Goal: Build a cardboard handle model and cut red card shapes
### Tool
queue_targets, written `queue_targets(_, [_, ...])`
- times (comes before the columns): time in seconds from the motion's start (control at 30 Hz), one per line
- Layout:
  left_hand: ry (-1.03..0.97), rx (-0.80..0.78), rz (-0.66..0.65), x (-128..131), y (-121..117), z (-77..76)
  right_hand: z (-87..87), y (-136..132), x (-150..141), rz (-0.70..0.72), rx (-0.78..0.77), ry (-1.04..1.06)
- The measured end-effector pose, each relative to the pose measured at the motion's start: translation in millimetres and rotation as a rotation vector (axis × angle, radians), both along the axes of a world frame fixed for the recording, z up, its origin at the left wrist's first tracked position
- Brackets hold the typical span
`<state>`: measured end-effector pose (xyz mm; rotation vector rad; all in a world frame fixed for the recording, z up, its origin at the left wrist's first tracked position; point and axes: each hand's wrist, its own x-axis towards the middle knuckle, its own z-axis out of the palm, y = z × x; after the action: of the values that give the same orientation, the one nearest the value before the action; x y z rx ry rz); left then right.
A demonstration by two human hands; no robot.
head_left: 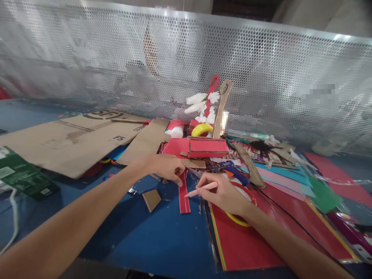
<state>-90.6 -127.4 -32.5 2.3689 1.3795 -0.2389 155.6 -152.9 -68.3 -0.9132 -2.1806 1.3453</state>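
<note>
My left hand point(167, 166) rests with its fingertips pressed on the upper end of a narrow red paper strip point(184, 197) that lies on the blue table point(151, 236). My right hand point(225, 193) is closed round a pink pencil point(202, 189), whose tip points left and touches or nearly touches the strip. The right wrist lies over a yellow tape ring point(238, 221) on a red paper sheet point(247, 244). Just beyond the hands stands a red cardboard box point(207, 147).
Flattened brown cardboard point(72, 139) covers the left. A small cardboard scrap point(151, 199) lies near the strip. A blue glue gun point(232, 170), coloured paper sheets point(290, 178) and craft clutter fill the right. A perforated metal screen point(261, 66) closes the back. A green packet point(23, 174) lies far left.
</note>
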Motion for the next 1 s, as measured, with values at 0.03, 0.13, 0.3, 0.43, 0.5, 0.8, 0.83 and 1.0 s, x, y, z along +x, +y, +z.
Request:
queue_targets(0.03, [-0.002,0.001,-0.001,0,0,-0.3,0.1,0,0,0.007,-0.004,-0.001])
queue_targets(0.13, [-0.013,0.010,-0.009,-1,0,0.0,0.8,0,-1,-0.011,0.001,-0.001])
queue_targets(0.3, [-0.039,0.003,-0.024,0,-1,1.7,2.6,0,-1,-0.025,0.045,-0.021])
queue_targets(0.43, [-0.028,0.014,-0.015,0,0,-1.2,2.8,1,-2,-0.021,0.012,0.006])
queue_targets(0.5, [-0.033,0.009,-0.013,-1,1,-3.1,2.5,1,-2,-0.037,0.027,0.015])
queue_targets(0.8, [-0.037,0.021,-0.022,-3,2,-4.9,0.4,8,-2,-0.096,0.132,0.034])
queue_targets(0.83, [-0.035,0.015,-0.023,-3,2,-4.6,-0.3,10,-1,-0.104,0.151,0.033])
queue_targets(1.0, [-0.031,0.002,-0.038,-2,0,-0.1,-3.5,16,-2,-0.108,0.164,0.012])
